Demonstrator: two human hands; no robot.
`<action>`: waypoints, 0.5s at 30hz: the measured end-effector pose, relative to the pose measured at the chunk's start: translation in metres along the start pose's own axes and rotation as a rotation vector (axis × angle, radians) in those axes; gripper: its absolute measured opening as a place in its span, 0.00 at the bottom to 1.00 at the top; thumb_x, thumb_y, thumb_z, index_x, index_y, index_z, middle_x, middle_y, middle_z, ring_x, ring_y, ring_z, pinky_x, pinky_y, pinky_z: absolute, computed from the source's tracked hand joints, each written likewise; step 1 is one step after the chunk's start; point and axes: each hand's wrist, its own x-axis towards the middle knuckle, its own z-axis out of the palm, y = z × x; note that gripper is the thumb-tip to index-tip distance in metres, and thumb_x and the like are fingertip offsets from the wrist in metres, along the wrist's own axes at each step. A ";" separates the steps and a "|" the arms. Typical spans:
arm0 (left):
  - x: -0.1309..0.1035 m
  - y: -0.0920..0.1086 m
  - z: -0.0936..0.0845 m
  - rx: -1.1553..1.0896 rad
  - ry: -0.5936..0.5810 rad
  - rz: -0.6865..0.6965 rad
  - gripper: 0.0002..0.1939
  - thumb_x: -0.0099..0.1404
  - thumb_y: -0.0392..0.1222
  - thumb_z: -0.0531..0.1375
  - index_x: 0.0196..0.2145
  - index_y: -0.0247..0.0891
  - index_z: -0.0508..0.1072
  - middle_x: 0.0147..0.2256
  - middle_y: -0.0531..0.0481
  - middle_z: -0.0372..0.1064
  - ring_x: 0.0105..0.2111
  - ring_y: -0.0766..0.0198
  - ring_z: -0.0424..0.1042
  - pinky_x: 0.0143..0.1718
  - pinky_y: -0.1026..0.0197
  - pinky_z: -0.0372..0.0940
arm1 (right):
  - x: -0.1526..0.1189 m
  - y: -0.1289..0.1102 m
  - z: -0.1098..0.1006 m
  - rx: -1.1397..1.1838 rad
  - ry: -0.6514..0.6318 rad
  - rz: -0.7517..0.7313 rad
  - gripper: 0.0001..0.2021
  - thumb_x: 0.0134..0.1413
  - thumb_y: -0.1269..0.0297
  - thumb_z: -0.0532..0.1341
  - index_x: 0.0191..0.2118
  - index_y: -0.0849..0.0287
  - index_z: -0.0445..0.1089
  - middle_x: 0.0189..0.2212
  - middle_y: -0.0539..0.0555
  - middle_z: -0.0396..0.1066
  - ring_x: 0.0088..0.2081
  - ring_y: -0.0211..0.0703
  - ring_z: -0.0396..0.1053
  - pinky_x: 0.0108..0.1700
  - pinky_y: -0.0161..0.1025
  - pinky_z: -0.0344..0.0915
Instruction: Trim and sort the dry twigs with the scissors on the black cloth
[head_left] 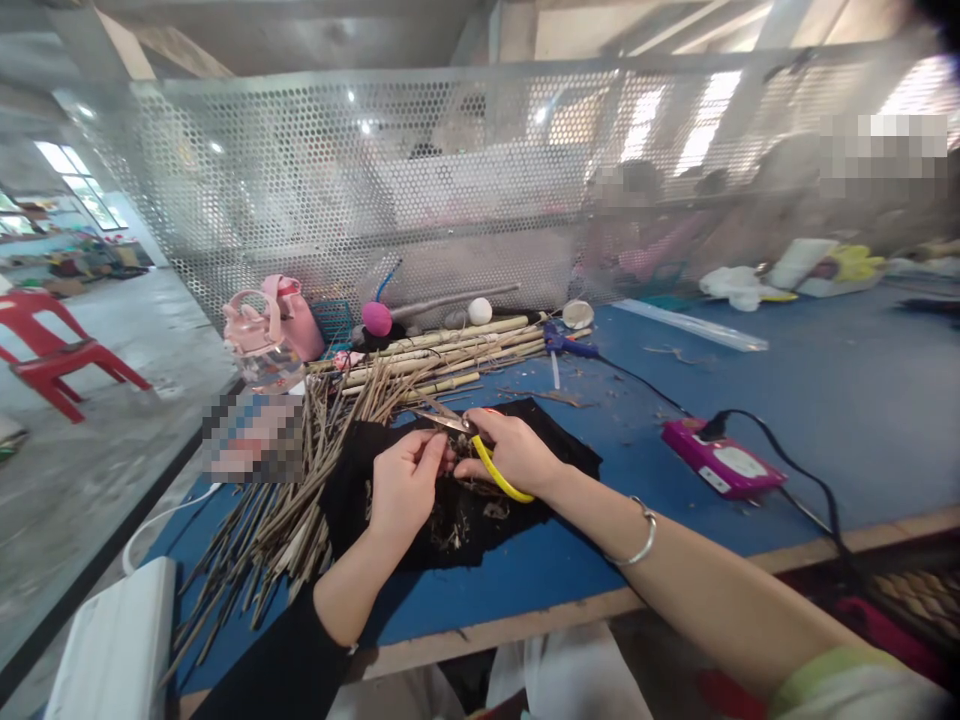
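Observation:
My right hand [514, 455] is closed on a pair of scissors [501, 474] with yellow handles, the blades parted and pointing left. Facing it, my left hand [405, 485] pinches a small, dry, brown plant-like bit, mostly hidden by the fingers. Both hands are close together over a black cloth [450, 555] spread on the blue table. Dark and pale dry scraps [454, 525] lie scattered on the cloth under my hands. Left of the cloth, a heap of thin dry stalks [292, 520] reaches toward the table's front edge.
Bamboo-like sticks [442, 350], a blue glue gun [570, 342], a pink egg-shaped object [376, 319] and a white ball [480, 311] lie along the perforated metal screen [375, 180]. A pink-topped bottle [262, 345] stands left. A magenta power strip [720, 460] with cords sits right, a white box [112, 640] front left.

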 end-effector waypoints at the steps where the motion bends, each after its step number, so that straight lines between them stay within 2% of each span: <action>1: 0.000 -0.001 0.000 0.002 0.000 0.003 0.14 0.60 0.49 0.57 0.31 0.35 0.74 0.25 0.50 0.73 0.26 0.64 0.73 0.30 0.64 0.69 | 0.000 0.001 0.000 -0.001 0.006 -0.003 0.24 0.43 0.41 0.61 0.36 0.58 0.64 0.26 0.51 0.65 0.27 0.38 0.62 0.28 0.33 0.56; 7: 0.001 -0.002 0.001 -0.035 0.006 -0.011 0.14 0.59 0.49 0.58 0.32 0.35 0.74 0.25 0.50 0.74 0.25 0.64 0.73 0.30 0.64 0.69 | 0.000 0.003 0.001 0.006 0.039 0.002 0.18 0.51 0.46 0.58 0.33 0.58 0.64 0.22 0.48 0.62 0.23 0.35 0.59 0.26 0.32 0.54; 10: 0.002 0.000 0.001 -0.075 0.043 -0.037 0.14 0.58 0.50 0.59 0.33 0.35 0.74 0.26 0.49 0.74 0.25 0.64 0.73 0.30 0.64 0.69 | 0.000 0.001 0.001 -0.002 0.025 0.056 0.18 0.50 0.46 0.58 0.36 0.58 0.65 0.21 0.47 0.62 0.23 0.37 0.60 0.26 0.33 0.56; 13: 0.003 0.001 0.001 -0.101 0.077 -0.050 0.15 0.58 0.50 0.59 0.34 0.35 0.74 0.26 0.49 0.74 0.26 0.63 0.73 0.30 0.64 0.69 | 0.001 0.000 0.001 -0.031 0.019 0.036 0.28 0.42 0.43 0.62 0.44 0.59 0.64 0.33 0.54 0.68 0.33 0.44 0.66 0.35 0.39 0.62; 15: 0.003 0.000 0.001 -0.097 0.072 -0.048 0.15 0.58 0.50 0.59 0.34 0.35 0.74 0.27 0.48 0.75 0.26 0.63 0.73 0.30 0.63 0.68 | 0.002 0.000 0.001 -0.008 0.013 -0.017 0.34 0.38 0.42 0.64 0.47 0.61 0.62 0.40 0.60 0.66 0.41 0.49 0.65 0.43 0.44 0.63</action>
